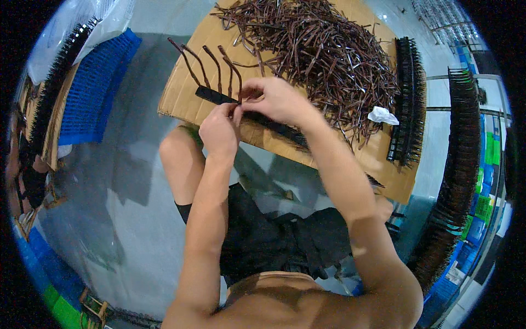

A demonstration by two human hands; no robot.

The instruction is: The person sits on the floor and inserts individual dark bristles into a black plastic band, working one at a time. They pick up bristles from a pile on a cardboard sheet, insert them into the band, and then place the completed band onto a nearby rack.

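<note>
A long black slotted strip (215, 96) lies along the near edge of a cardboard sheet. Several slim brown pieces with bent tips, which look like eyeglass temples (218, 70), stand upright in its left end. My left hand (219, 131) is closed at the strip, thumb and finger pinched by the base of the rightmost temple. My right hand (276, 98) pinches that temple low down, close to my left fingertips. The fingers hide where it meets the strip. A big loose heap of brown temples (329, 60) lies just beyond my right hand.
On the cardboard (183, 104), a crumpled white tissue (383, 115) and a filled black rack (406, 101) lie right of the heap. Another long bristling rack (457, 159) stands farther right. At left are a blue ribbed mat (98, 88) and a black rack (52, 88).
</note>
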